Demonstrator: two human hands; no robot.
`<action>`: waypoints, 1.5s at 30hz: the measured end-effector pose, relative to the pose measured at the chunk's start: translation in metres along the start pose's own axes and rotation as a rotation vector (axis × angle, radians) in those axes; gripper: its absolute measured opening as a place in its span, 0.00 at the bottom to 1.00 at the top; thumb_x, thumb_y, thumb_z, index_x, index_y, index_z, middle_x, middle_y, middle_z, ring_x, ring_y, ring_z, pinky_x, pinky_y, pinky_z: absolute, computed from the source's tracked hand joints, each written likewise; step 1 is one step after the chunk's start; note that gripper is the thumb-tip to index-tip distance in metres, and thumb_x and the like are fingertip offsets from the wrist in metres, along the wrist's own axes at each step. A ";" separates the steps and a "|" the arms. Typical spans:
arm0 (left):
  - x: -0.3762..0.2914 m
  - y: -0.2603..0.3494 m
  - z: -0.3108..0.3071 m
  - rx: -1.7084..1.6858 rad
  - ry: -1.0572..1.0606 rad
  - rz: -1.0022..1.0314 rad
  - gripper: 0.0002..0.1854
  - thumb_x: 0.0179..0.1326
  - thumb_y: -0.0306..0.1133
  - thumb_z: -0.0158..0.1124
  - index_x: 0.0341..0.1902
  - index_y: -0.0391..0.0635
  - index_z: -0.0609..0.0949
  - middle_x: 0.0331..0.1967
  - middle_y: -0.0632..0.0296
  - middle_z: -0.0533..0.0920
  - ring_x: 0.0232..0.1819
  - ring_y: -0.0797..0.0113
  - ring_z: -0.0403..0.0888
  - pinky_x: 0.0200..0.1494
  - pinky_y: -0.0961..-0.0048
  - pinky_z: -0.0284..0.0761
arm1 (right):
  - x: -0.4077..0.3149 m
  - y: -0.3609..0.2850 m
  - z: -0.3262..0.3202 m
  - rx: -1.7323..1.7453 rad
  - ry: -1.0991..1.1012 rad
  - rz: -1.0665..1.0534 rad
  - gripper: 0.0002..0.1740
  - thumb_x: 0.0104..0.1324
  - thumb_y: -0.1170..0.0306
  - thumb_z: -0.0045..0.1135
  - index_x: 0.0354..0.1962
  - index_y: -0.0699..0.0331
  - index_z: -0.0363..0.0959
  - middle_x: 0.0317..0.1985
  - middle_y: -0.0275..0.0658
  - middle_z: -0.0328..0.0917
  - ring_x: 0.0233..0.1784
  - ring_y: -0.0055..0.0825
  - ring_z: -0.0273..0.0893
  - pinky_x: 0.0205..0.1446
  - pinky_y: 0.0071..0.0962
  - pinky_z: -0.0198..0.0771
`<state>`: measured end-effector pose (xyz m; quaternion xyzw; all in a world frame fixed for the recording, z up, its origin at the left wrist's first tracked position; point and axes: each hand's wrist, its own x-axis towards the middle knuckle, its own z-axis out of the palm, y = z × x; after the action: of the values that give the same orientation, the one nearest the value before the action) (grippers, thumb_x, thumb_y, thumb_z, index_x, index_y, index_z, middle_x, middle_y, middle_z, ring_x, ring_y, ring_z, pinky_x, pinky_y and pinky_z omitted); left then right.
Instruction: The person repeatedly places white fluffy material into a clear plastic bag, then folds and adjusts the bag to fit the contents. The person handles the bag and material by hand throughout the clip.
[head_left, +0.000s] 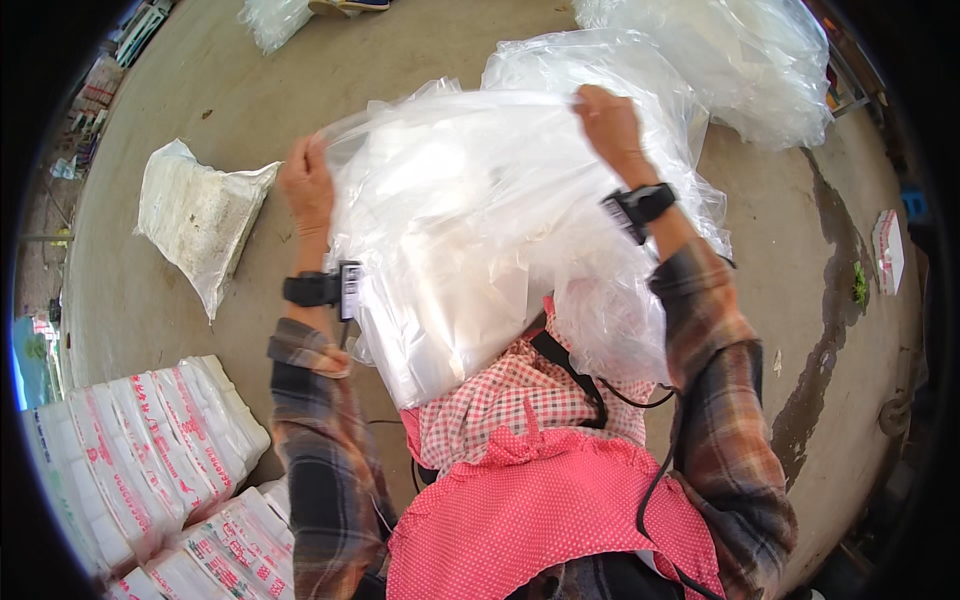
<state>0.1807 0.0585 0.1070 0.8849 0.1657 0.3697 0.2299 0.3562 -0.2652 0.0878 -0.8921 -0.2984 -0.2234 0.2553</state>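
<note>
Between my raised hands stretches a clear plastic sheet or bag (480, 124), its upper edge pulled nearly straight. My left hand (307, 176) pinches one corner of it. The other end is gripped by my right hand (609, 127), slightly blurred. Beneath the stretched film, a stack of folded clear plastic bags (450, 315) rests across my lap, over a red checked apron (495, 405). A crumpled bunch of clear film (611, 322) hangs at the right side of the stack. Whether the held piece is one layer or more, I cannot tell.
A white woven sack (202, 214) lies on the concrete floor at the left. Plastic-wrapped packs with red printing (150, 450) are stacked at lower left. Large heaps of clear film (735, 67) sit at the upper right. A wet streak (825, 352) crosses the floor at the right.
</note>
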 end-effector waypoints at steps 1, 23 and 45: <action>0.003 -0.019 -0.006 0.023 -0.023 0.035 0.11 0.65 0.38 0.54 0.35 0.45 0.79 0.26 0.53 0.80 0.27 0.56 0.79 0.30 0.66 0.72 | 0.002 0.023 -0.013 -0.001 -0.034 -0.070 0.11 0.63 0.63 0.53 0.24 0.57 0.72 0.23 0.35 0.76 0.27 0.36 0.76 0.29 0.37 0.67; 0.014 -0.087 0.031 0.207 -0.053 0.499 0.10 0.66 0.44 0.53 0.36 0.54 0.78 0.23 0.51 0.78 0.26 0.46 0.77 0.25 0.55 0.70 | -0.030 0.088 -0.110 -0.118 -0.488 -0.071 0.07 0.65 0.68 0.50 0.33 0.62 0.71 0.28 0.48 0.75 0.33 0.52 0.72 0.33 0.42 0.67; -0.037 0.040 0.074 0.122 -0.187 0.412 0.10 0.49 0.33 0.66 0.36 0.51 0.78 0.25 0.66 0.79 0.33 0.65 0.75 0.43 0.65 0.63 | -0.030 0.030 -0.166 -0.182 -0.751 0.010 0.21 0.56 0.61 0.62 0.43 0.67 0.73 0.36 0.50 0.78 0.41 0.49 0.75 0.44 0.38 0.69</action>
<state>0.2151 -0.0132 0.0606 0.9426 -0.0185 0.3147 0.1097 0.3132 -0.3964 0.1899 -0.9322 -0.3459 0.0946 0.0488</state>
